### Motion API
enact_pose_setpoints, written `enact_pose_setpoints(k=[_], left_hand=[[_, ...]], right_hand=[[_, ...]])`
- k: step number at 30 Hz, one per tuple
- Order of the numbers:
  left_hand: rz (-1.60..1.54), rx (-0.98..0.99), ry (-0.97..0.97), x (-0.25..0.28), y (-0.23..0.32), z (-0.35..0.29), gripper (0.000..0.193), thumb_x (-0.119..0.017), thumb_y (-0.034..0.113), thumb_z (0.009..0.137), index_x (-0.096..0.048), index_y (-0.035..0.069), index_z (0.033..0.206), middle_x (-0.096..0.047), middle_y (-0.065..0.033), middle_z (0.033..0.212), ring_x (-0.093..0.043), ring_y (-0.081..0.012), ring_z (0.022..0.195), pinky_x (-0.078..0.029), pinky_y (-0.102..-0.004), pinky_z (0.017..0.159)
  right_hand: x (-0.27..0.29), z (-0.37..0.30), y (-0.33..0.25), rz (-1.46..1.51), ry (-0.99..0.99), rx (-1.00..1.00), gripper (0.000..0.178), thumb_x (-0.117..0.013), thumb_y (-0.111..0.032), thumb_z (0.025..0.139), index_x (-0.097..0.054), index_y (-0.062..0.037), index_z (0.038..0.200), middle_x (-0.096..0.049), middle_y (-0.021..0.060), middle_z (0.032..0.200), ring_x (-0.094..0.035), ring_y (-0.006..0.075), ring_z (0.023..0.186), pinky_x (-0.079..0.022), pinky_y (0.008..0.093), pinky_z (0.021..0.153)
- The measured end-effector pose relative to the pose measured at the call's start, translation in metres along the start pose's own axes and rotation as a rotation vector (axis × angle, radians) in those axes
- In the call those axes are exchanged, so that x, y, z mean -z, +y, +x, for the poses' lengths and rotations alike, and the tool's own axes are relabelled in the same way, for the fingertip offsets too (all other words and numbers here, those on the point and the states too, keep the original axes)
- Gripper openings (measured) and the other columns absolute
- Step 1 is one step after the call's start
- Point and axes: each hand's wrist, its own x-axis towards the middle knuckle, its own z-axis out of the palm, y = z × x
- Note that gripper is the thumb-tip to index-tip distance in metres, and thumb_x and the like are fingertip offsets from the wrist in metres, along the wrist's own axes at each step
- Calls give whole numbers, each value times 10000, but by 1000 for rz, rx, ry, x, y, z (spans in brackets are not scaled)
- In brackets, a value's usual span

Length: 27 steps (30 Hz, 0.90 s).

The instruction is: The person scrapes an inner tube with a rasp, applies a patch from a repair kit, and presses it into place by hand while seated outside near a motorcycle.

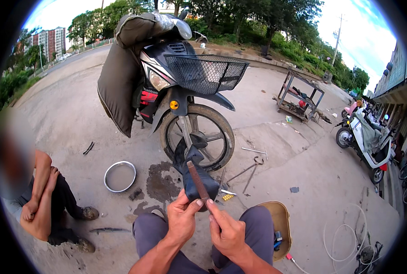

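A flat black inner tube (191, 185) runs from the scooter's front wheel (218, 153) toward my lap. My left hand (181, 216) is closed on the near end of the tube, thumb on top. In my right hand (227, 228) is a flat, rusty metal file (197, 177), pinched near its lower end and lying over the tube. The thumbs of both hands are close together at the file's near end. Part of the tube under my fingers is hidden. The scooter (164, 68) stands in front of me with a mesh basket (208, 73).
A metal basin (120, 176) with liquid sits left of a wet patch. Pliers-like tongs (248, 171) and a T-handle wrench (255, 150) lie to the right. Beside my right knee is a tan container (283, 219). A person (39, 196) sits at left; a hose (345, 228) coils at right.
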Motion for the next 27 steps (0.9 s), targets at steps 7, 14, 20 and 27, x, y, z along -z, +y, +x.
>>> enact_pose_setpoints(k=[7, 14, 20, 27], left_hand=[[-21, -2, -45, -10, 5, -2, 220, -630, -57, 899, -692, -73, 1110, -563, -58, 1235, -591, -156, 1103, -518, -303, 925], [34, -25, -12, -5, 8, -6, 227, -624, -75, 884, -698, -72, 1098, -577, -57, 1201, -593, -143, 1066, -497, -286, 919], [5, -3, -16, -7, 0, -1, 222, -620, -94, 874, -702, -74, 1079, -581, -59, 1203, -606, -135, 1025, -508, -276, 889], [-28, -17, 23, -15, 3, -5, 215, -615, -90, 885, -699, -76, 1082, -576, -64, 1225, -618, -148, 1022, -532, -286, 873]], right_hand=[[20, -45, -12, -27, 16, -59, 468, -668, 63, 816, -634, -17, 1276, -635, 100, 731, -605, 255, 539, -459, 327, 485], [14, -17, -12, -22, -59, -6, 463, -663, 71, 807, -628, 19, 1265, -643, 118, 740, -623, 239, 550, -469, 317, 493], [13, -18, -5, -51, -32, -31, 470, -674, 71, 789, -649, -8, 1252, -609, 83, 682, -593, 228, 503, -460, 312, 475], [23, -31, -14, -67, -13, -5, 469, -678, 74, 782, -657, -6, 1244, -621, 89, 692, -601, 239, 510, -472, 322, 485]])
